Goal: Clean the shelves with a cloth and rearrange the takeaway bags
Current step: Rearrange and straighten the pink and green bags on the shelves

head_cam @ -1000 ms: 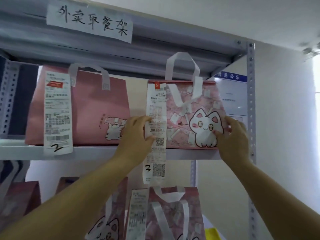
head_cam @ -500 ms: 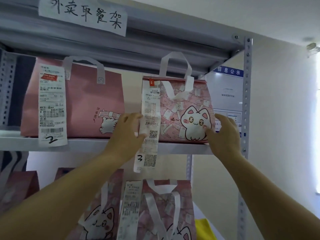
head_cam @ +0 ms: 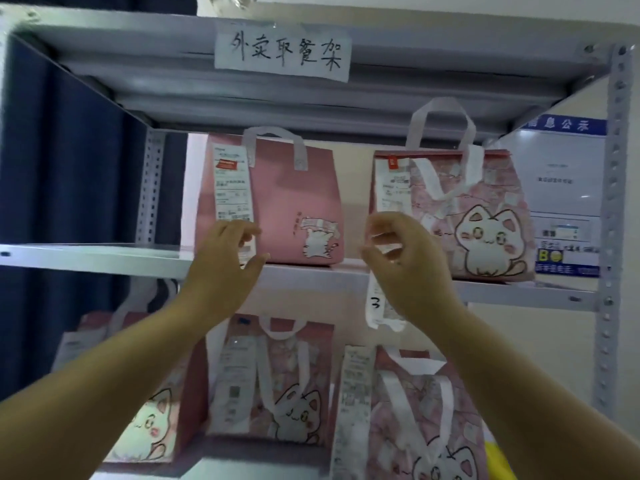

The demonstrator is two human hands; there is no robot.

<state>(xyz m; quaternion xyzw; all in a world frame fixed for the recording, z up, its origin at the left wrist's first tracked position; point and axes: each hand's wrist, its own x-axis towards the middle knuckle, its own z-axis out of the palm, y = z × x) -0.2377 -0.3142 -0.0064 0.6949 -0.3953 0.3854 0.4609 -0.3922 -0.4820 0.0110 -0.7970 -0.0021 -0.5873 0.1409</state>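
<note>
A dark blue curtain (head_cam: 52, 168) hangs left of the grey metal rack, whose middle shelf (head_cam: 86, 258) is bare at that end. The left hand (head_cam: 228, 261) reaches up, fingers and thumb curled round the lower end of the long receipt (head_cam: 230, 188) on the plain pink takeaway bag (head_cam: 294, 209), which stands upright mid-shelf. Just beside it, the right hand (head_cam: 405, 261) curls round the numbered receipt (head_cam: 375, 303) hanging from the cat-print takeaway bag (head_cam: 485, 216), upright at the shelf's right end. More pink bags (head_cam: 287, 386) stand below. A notice board (head_cam: 564, 188) shows behind.
</note>
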